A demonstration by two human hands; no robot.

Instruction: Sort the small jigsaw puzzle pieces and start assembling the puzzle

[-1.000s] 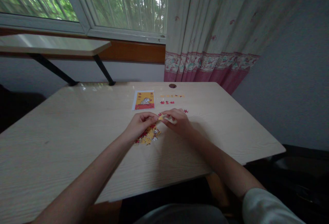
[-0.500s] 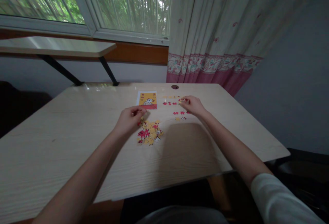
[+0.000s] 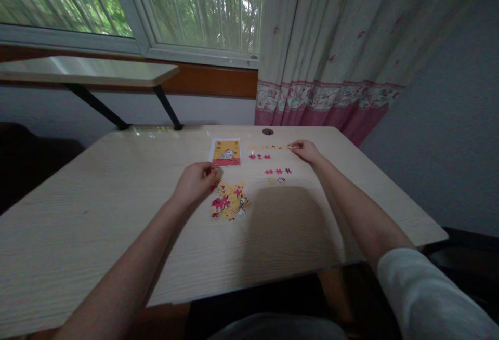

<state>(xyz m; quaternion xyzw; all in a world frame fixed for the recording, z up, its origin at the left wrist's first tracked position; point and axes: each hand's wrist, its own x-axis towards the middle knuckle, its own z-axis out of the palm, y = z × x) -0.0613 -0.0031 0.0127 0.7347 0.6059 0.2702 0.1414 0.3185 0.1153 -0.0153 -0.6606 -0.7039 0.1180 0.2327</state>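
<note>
Right grip (image 3: 306,151): fingertips pressed together on a small yellow jigsaw piece (image 3: 293,147), at the right end of the row of small, mostly yellow jigsaw pieces (image 3: 267,147) near the table's far edge. Can't tell if it's touching the table (image 3: 312,199). Count in that row: too small to read.

Left grip (image 3: 196,183): fingers curled, thumb and index tips close together, over the upper left edge of the loose heap of yellow, red and white jigsaw pieces (image 3: 231,206). Speck of yellow at the tips; can't tell if I'm pinching it.

Layout right of the heap, far to near: the mostly yellow row, then 3 red knobbed jigsaw pieces (image 3: 259,157) spaced apart. Nearer and further right, 3 more red knobbed jigsaw pieces (image 3: 278,171), also apart. Just below those, 1 flat yellow jigsaw piece (image 3: 271,180) beside 1 white jigsaw piece with red and dark marks (image 3: 281,180).

Rectangular yellow-and-red picture sheet with a white animal (image 3: 227,153) lies flat beyond the heap, left of the rows. Round dark hole (image 3: 267,132) in the tabletop near the far edge. Pale shelf (image 3: 89,74) at far left on 2 black struts (image 3: 167,107).
</note>
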